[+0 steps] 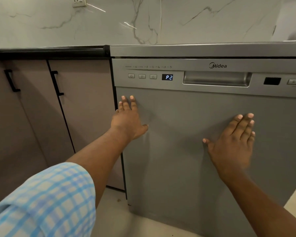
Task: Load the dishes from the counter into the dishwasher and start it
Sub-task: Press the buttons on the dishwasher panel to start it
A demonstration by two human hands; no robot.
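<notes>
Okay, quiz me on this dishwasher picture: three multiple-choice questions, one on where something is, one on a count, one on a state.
1. Where on the dishwasher door is the left hand?
A. near its left edge
B. at its middle
C. near its right edge

2. How many buttons sit in a row just left of the lit display?
A. one
B. five
C. three

3. How is the right hand?
A. curled in a fist
B. flat, with its fingers straight on the door
C. pinching something

Answers: 1 A, its fingers lie beside the door's left edge, below the buttons. 2 C, three small buttons stand side by side there. 3 B, the palm and spread fingers lie against the panel.
</notes>
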